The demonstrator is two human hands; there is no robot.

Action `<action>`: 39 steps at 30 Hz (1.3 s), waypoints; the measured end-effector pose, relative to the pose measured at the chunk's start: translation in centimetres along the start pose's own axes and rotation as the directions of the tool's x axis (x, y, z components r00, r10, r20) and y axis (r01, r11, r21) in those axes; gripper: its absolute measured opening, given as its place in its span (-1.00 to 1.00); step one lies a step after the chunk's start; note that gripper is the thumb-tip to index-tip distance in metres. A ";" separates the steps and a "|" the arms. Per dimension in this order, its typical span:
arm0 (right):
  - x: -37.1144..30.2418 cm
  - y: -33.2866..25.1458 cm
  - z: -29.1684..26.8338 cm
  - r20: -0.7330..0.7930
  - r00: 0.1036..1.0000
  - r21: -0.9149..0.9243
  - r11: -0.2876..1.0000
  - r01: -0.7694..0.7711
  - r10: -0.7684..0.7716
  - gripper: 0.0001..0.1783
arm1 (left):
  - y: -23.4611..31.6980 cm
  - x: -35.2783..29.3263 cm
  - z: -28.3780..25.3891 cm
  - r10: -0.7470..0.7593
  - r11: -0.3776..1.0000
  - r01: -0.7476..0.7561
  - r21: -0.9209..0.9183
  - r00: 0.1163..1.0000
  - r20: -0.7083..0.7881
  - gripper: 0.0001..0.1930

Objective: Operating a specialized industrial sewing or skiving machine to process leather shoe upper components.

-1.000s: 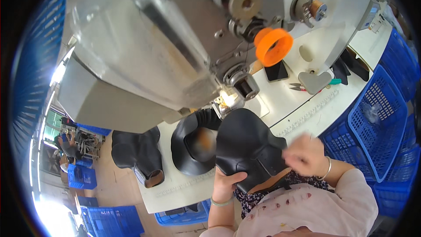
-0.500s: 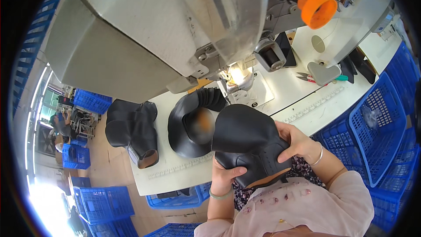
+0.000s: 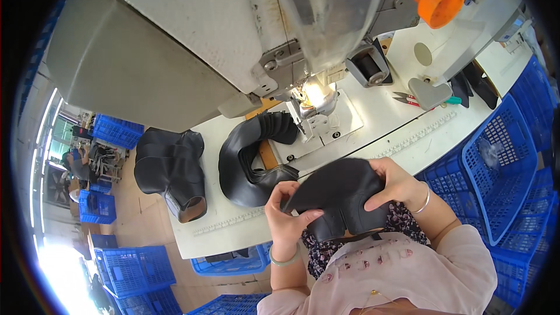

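Observation:
Between my two hands is a black leather boot upper (image 3: 338, 189), held in front of my body at the near edge of the sewing table (image 3: 233, 227). My left hand (image 3: 287, 217) grips its left edge, thumb on the near face and fingers curled behind. On the opposite edge my right hand (image 3: 398, 188) pinches it, thumb on top and the other fingers partly hidden beneath. Just beyond lies a stack of curved black leather pieces (image 3: 233, 166), beside the lit needle area of the sewing machine (image 3: 315, 96). More black uppers (image 3: 170, 169) lie at the table's left end.
The machine's large head (image 3: 175, 41) overhangs the table, with an orange knob (image 3: 438, 3) at upper right. Red-handled thread snips (image 3: 407, 100) lie near a grey pad (image 3: 430, 93). Blue plastic crates (image 3: 501, 169) stand at right; other blue crates (image 3: 134, 271) are on the left floor.
The boot upper has been tilted and turned, so its near seam and lower edge look different. My left hand has shifted a little left and up, its fingers now showing at the edge.

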State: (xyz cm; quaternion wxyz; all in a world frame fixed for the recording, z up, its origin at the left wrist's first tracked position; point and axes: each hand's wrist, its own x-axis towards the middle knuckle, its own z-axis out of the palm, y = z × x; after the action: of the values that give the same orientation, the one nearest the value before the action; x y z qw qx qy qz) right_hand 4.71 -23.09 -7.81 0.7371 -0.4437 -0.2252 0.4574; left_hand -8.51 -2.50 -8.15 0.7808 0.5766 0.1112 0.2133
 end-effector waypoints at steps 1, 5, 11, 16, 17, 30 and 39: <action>0.0 0.2 0.0 0.024 0.999 -0.039 0.999 -0.023 0.024 -0.26 | -0.3 0.0 -0.5 0.101 0.973 -0.109 0.201 0.994 0.050 -0.55; 0.5 0.6 0.1 -0.030 0.999 -0.005 0.999 -0.038 0.038 -0.28 | 0.6 -0.1 0.5 0.108 0.941 -0.116 0.318 0.993 0.041 -0.70; 0.5 2.3 0.1 -0.077 0.996 0.102 0.993 0.052 -0.045 -0.41 | -0.3 -0.5 1.2 0.129 0.990 -0.124 0.063 0.987 -0.098 -0.68; 0.3 2.3 0.8 -0.104 0.990 0.123 0.986 0.110 -0.097 -0.46 | -0.5 -0.6 1.6 0.120 0.989 -0.129 -0.071 0.987 -0.111 -0.64; 0.5 2.2 0.8 -0.107 0.989 0.132 0.984 0.120 -0.106 -0.46 | -0.5 -0.4 1.5 0.131 0.988 -0.138 -0.063 0.986 -0.104 -0.62; 1.4 2.0 2.5 -0.093 0.981 -0.059 0.984 0.166 -0.171 -0.64 | 3.4 -1.5 -7.4 0.200 0.980 -0.192 0.056 0.916 -0.349 -0.64; 0.3 2.9 -0.7 -0.145 0.989 -0.253 0.967 0.003 -0.041 -0.87 | 8.3 3.8 -31.7 0.374 0.879 0.022 0.477 0.588 -0.717 -0.63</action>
State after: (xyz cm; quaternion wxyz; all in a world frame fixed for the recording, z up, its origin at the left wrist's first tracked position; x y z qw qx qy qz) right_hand 4.00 -22.61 -10.69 0.6944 -0.5641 -0.2307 0.3826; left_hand -20.16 28.34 -9.80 0.4732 0.5891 0.4303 0.4938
